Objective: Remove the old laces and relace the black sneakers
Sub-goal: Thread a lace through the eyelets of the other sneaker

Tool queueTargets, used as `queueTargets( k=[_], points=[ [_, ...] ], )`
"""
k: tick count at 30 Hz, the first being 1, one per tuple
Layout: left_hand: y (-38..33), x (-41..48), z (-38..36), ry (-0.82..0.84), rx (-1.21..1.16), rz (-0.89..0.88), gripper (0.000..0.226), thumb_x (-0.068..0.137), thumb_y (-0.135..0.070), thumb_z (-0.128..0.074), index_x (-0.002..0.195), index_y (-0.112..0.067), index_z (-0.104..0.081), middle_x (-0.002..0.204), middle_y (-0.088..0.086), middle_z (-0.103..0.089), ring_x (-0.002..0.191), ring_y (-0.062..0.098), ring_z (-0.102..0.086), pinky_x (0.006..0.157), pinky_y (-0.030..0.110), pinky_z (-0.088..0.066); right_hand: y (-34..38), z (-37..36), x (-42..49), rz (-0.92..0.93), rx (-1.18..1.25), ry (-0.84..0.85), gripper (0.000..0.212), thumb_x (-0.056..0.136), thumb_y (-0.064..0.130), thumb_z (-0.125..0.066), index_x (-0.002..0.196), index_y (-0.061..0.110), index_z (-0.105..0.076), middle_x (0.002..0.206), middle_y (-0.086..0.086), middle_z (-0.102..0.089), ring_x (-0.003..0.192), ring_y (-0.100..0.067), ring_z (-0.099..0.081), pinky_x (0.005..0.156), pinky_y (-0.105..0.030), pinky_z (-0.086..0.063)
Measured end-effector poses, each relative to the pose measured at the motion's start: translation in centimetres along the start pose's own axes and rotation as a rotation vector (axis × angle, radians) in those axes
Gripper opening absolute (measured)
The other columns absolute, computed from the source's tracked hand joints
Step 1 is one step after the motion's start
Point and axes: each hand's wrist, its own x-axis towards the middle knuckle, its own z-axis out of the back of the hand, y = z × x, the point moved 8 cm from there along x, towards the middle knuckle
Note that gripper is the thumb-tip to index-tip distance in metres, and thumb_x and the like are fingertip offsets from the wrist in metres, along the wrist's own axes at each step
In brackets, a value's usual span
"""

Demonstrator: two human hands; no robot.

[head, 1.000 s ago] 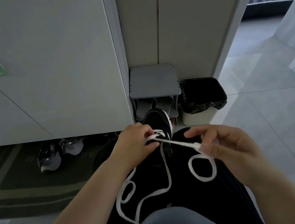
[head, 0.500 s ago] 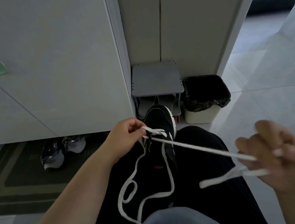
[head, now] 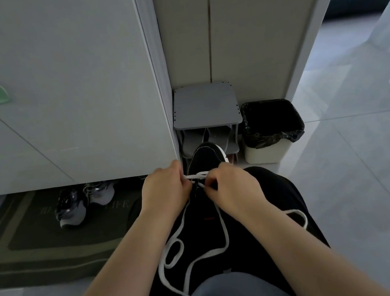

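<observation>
A black sneaker (head: 206,157) with a white sole edge rests on my lap, toe pointing away from me. A white lace (head: 197,258) crosses its front eyelets and trails in loose loops over my black trousers. My left hand (head: 163,192) pinches the lace at the sneaker's left side. Close beside it, my right hand (head: 233,188) pinches the lace at the right side. The eyelets under my fingers are hidden. Another stretch of the lace curls on my right thigh.
A small grey shoe rack (head: 206,112) stands against the wall ahead, with a white bin (head: 272,148) lined in black to its right. A pair of grey sneakers (head: 82,201) sits on a dark doormat (head: 30,254) under the white cabinet.
My right hand had pulled the lace far out to the right, then came back in to the sneaker. It now pinches the lace beside my left hand.
</observation>
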Motion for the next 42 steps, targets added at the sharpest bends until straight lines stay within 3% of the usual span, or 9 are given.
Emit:
queueTargets(
  k=[7, 12, 15, 19, 24, 31, 35, 39, 42],
  points=[
    [-1.2, -0.9, -1.1, 0.151, -0.386, -0.121, 0.003, 0.090, -0.022, -0.051, 0.093, -0.023, -0.050, 0.087, -0.008, -0.053, 0.075, 0.007, -0.051, 0.061, 0.019, -0.036, -3.3, 0.9, -0.4, -0.234, 0.711, 0.165, 0.013, 0.086, 0.024, -0.064, 0.078, 0.016, -0.071, 0.079, -0.003, -0.071, 0.080, -0.016, -0.066, 0.080, -0.029, -0.052],
    [-1.6, -1.6, -0.4, 0.087, -0.439, -0.103, 0.014, 0.091, -0.019, -0.052, 0.103, -0.024, -0.050, 0.093, -0.011, -0.052, 0.080, 0.003, -0.052, 0.064, 0.013, -0.038, -6.3, 2.1, -1.2, -0.299, 0.953, 0.168, 0.017, 0.087, 0.020, -0.062, 0.078, 0.008, -0.069, 0.077, -0.016, -0.054, 0.066, -0.026, -0.046, 0.069, -0.038, -0.041],
    [-2.2, -3.0, 0.0, 0.116, -0.483, -0.088, 0.022, 0.088, -0.029, -0.056, 0.104, -0.030, -0.042, 0.098, -0.014, -0.049, 0.085, 0.002, -0.051, 0.067, 0.013, -0.041, -6.8, 2.5, -1.3, -0.276, 0.840, 0.117, 0.017, 0.087, 0.028, -0.062, 0.077, 0.017, -0.070, 0.079, -0.016, -0.059, 0.072, -0.025, -0.051, 0.074, -0.040, -0.047],
    [-2.6, -6.9, 0.6, 0.232, -0.388, -0.157, 0.051, 0.076, -0.056, -0.059, 0.115, -0.035, -0.034, 0.111, -0.024, -0.033, 0.106, -0.005, -0.035, 0.089, 0.014, -0.035, -6.7, 5.5, -2.1, -0.165, 0.255, -0.112, 0.017, 0.089, 0.039, -0.059, 0.087, 0.022, -0.062, 0.084, 0.006, -0.063, 0.079, -0.009, -0.058, 0.068, -0.024, -0.046],
    [-2.3, -12.1, -1.7, 0.344, -0.049, -0.416, 0.056, 0.067, -0.077, -0.044, 0.112, -0.044, -0.045, 0.120, -0.016, -0.031, 0.114, 0.004, -0.029, 0.090, 0.023, -0.038, -4.4, 7.5, -3.8, -0.069, 0.530, -0.056, 0.011, 0.089, 0.027, -0.053, 0.087, 0.030, -0.064, 0.077, 0.000, -0.066, 0.061, -0.012, -0.055, 0.061, -0.023, -0.042],
    [-1.7, -10.9, -0.4, 0.321, -0.194, -0.547, 0.020, 0.080, -0.044, -0.049, 0.089, -0.039, -0.066, 0.089, -0.021, -0.060, 0.087, -0.008, -0.047, 0.079, 0.007, -0.033, -2.7, 2.0, -2.8, 0.036, 0.278, 0.177, 0.032, 0.098, 0.011, -0.040, 0.117, 0.023, -0.063, 0.087, 0.013, -0.066, 0.068, 0.004, -0.055, 0.063, 0.000, -0.039],
    [0.9, -8.1, 2.8, 0.278, -0.510, -0.257, 0.020, 0.089, -0.017, -0.058, 0.082, -0.033, -0.067, 0.074, -0.016, -0.065, 0.069, -0.002, -0.061, 0.062, 0.009, -0.043, -4.0, 1.4, -2.2, -0.017, 0.356, 0.123, 0.021, 0.097, 0.015, -0.038, 0.110, 0.024, -0.051, 0.089, 0.008, -0.067, 0.075, -0.001, -0.062, 0.060, -0.008, -0.043],
    [4.7, -4.6, 5.3, 0.050, -0.486, -0.066, 0.024, 0.092, -0.007, -0.048, 0.081, -0.020, -0.063, 0.066, -0.005, -0.057, 0.055, 0.005, -0.051, 0.052, 0.012, -0.034, -4.0, 1.9, -1.8, 0.001, 0.333, 0.015, 0.006, 0.092, 0.020, -0.056, 0.088, 0.021, -0.061, 0.081, 0.007, -0.068, 0.073, -0.005, -0.063, 0.067, -0.019, -0.050],
    [7.3, -3.3, 4.1, 0.132, -0.372, 0.058, 0.025, 0.096, -0.012, -0.040, 0.092, -0.025, -0.060, 0.077, -0.008, -0.061, 0.072, 0.009, -0.055, 0.063, 0.019, -0.038, -3.5, 1.9, -1.5, 0.050, 0.284, -0.021, 0.009, 0.090, 0.022, -0.060, 0.093, 0.018, -0.068, 0.085, 0.007, -0.068, 0.079, -0.006, -0.062, 0.076, -0.022, -0.051]
  ],
)
